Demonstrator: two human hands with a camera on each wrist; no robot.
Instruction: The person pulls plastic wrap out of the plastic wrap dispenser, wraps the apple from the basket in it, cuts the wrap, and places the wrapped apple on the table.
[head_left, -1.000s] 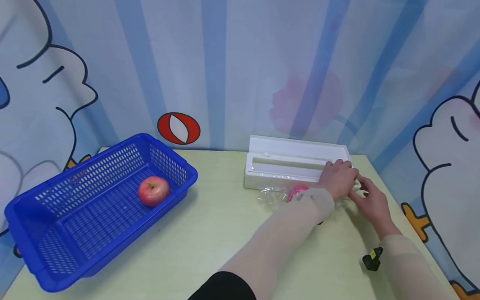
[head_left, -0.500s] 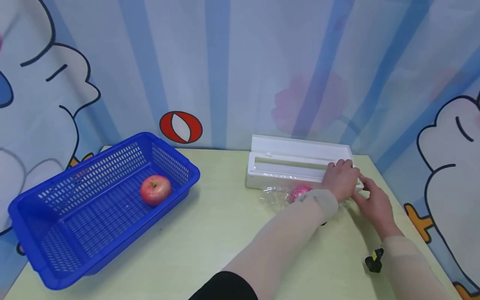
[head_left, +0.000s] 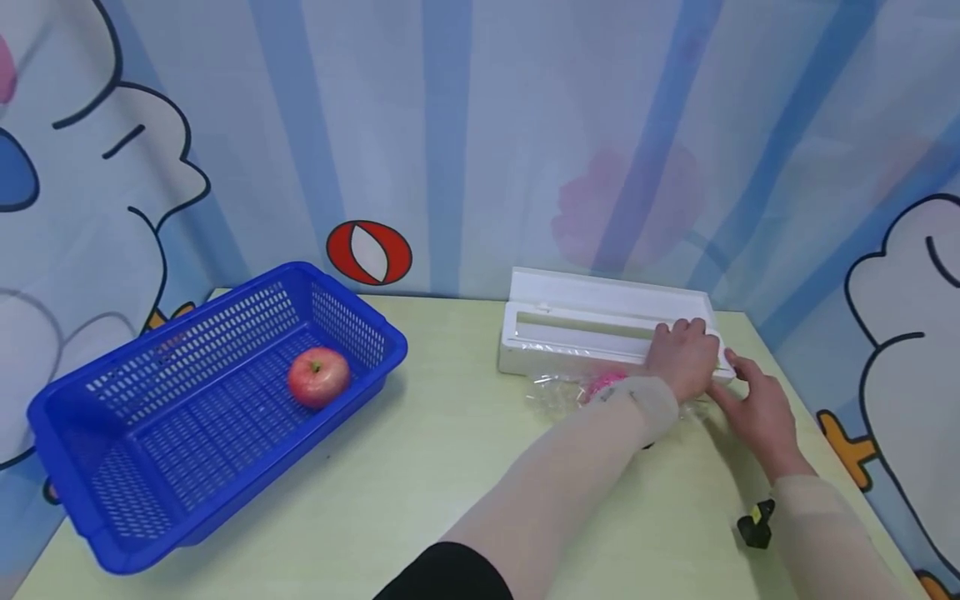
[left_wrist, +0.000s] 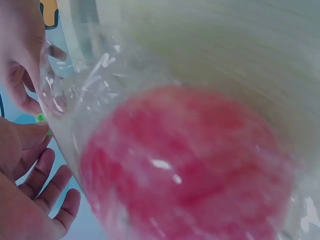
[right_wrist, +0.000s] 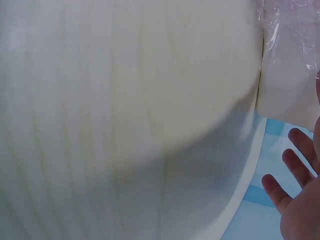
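Fingers [head_left: 679, 328] at white box [head_left: 570, 353], right end (pink ball [left_wrist: 187, 167] near).

Pale wooden bench [head_left: 420, 458] against a light blue printed cloth [head_left: 510, 150].
The cloth hangs behind the far edge with darker blue stripes [head_left: 447, 150]; a red oval [head_left: 369, 252] sits just above that edge, a faded pink flower [head_left: 592, 208] nearer the far right corner. White cartoon figures [head_left: 915, 400] flank both side edges; soft shadows fall on the wood.
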